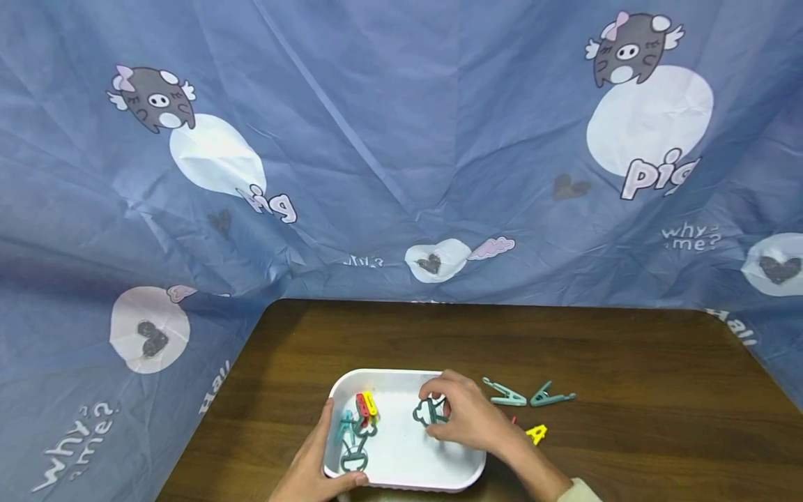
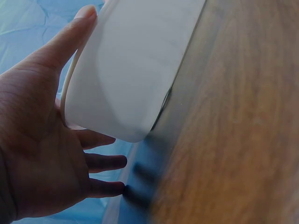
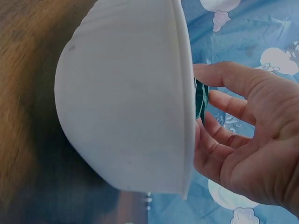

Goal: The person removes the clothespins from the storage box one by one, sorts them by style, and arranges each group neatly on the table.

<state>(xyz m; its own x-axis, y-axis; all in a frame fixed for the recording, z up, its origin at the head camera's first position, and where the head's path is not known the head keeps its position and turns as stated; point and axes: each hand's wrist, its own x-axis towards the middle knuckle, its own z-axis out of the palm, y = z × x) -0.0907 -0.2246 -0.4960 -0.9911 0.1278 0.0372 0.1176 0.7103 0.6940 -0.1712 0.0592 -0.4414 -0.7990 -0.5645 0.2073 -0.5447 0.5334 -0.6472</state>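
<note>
A white plastic basin (image 1: 401,481) stands on the table. My left hand (image 1: 320,453) steadies its front left corner, thumb along the front rim and the other fingers, nearly straight, by the left side. In the left wrist view that hand (image 2: 42,126) lies against the outer wall. Over the basin's right half, my right hand (image 1: 467,415) pinches a dark green clip (image 1: 426,413) with a curvy outline. The basin wall partly hides this clip (image 3: 201,99) in the right wrist view. Another dark green clip (image 1: 354,458), a light blue clip (image 1: 345,425), a red clip (image 1: 362,406) and a yellow clip (image 1: 370,403) lie at the basin's left.
Right of the basin, a pale green clothespin (image 1: 508,397) and a darker green clothespin (image 1: 552,397) lie on the brown wooden table (image 1: 627,362). A yellow clip (image 1: 537,434) and a sliver of red are near my right forearm. A blue printed cloth (image 1: 389,139) hangs behind.
</note>
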